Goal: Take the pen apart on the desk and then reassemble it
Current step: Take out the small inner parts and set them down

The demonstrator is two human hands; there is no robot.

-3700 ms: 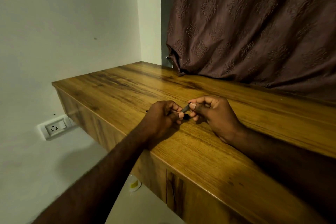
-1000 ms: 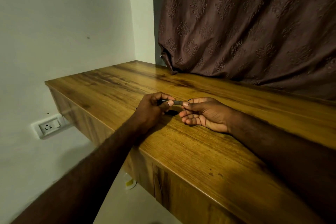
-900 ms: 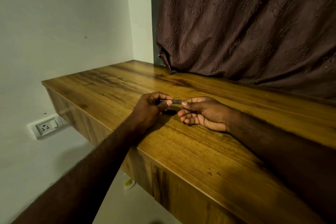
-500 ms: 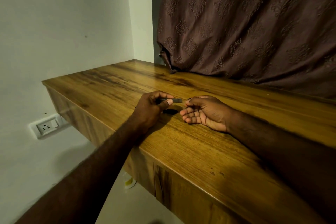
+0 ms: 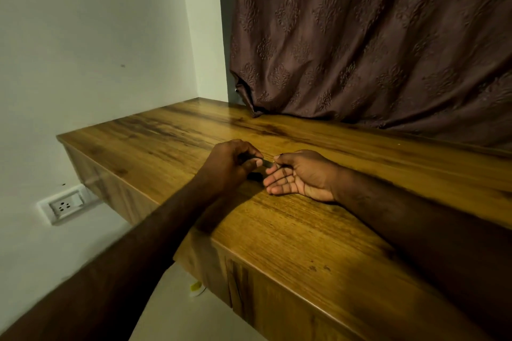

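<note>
Pinching a dark pen [image 5: 266, 164] at mid-frame, the left hand [image 5: 230, 165] has its grip closed around the barrel, thumb on top. The right hand [image 5: 300, 178] lies palm up just to the right. Its grip pinches the pen's other end between thumb and forefinger, with the remaining fingers loose. A small dark piece [image 5: 255, 176] lies on the wooden worktop [image 5: 277, 230] just beneath the pen.
</note>
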